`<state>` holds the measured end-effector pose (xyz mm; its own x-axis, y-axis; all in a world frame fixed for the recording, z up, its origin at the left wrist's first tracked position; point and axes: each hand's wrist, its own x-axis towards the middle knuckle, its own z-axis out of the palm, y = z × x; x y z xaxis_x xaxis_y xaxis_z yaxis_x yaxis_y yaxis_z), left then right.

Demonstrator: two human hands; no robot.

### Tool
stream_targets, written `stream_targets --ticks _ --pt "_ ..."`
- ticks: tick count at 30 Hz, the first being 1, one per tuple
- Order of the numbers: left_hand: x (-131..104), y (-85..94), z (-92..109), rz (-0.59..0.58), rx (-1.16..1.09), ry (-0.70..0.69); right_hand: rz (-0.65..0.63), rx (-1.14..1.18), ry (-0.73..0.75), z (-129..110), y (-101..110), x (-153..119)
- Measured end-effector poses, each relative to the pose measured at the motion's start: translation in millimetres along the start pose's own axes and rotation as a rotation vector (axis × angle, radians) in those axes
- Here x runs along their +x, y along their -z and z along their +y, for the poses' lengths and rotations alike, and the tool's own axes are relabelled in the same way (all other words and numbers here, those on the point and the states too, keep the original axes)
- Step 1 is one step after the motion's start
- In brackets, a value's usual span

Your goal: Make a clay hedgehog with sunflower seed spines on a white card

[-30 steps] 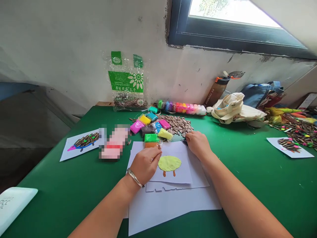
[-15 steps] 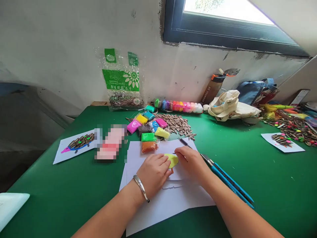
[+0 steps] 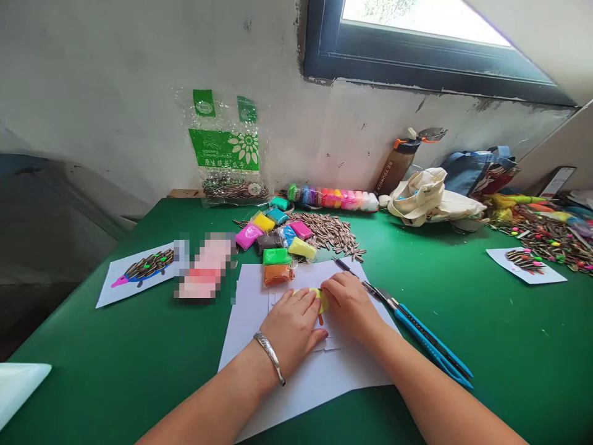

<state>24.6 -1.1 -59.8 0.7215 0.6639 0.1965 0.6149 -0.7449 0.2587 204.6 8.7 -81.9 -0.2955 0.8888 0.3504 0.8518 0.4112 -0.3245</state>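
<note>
My left hand (image 3: 293,324), with a silver bangle at the wrist, lies flat with its fingers stretched over a yellow-green clay shape (image 3: 325,301) on white paper (image 3: 301,402). A small orange-brown clay strip (image 3: 320,319) sticks out below the shape. At the shape's right edge, my right hand (image 3: 349,303) has its fingers bent and pressed together. A tiny dark bit shows by its fingertips; what it is I cannot make out. Torn slits in the paper show under my left thumb.
Clay packets (image 3: 277,256) and loose sunflower seeds (image 3: 331,232) lie beyond the paper. To the right are a black pen-like tool (image 3: 343,264) and a long blue-handled tool (image 3: 430,343). Hedgehog pictures lie at left (image 3: 139,272) and right (image 3: 525,266). A bottle (image 3: 396,164) leans behind.
My left hand has shifted slightly right and covers more of the yellow-green shape. My right hand has moved slightly left, closer to it. The paper has moved a little left.
</note>
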Motion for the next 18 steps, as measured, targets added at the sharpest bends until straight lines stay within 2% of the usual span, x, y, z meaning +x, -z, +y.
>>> stream_targets --ticks 6,11,15,18 --pt "-1.4 -0.3 -0.4 -0.001 -0.003 0.002 0.050 0.058 -0.088 5.5 -2.2 -1.3" --pt "-0.9 0.3 0.2 -0.021 -0.004 0.010 0.014 0.055 -0.065 3.1 -0.3 -0.9" --pt "-1.5 1.8 1.3 -0.040 0.002 0.017 0.031 0.054 -0.108 1.6 -1.2 3.4" --pt "-1.7 1.4 1.0 -0.049 0.003 0.019 0.007 0.072 -0.073 0.7 -2.3 6.8"
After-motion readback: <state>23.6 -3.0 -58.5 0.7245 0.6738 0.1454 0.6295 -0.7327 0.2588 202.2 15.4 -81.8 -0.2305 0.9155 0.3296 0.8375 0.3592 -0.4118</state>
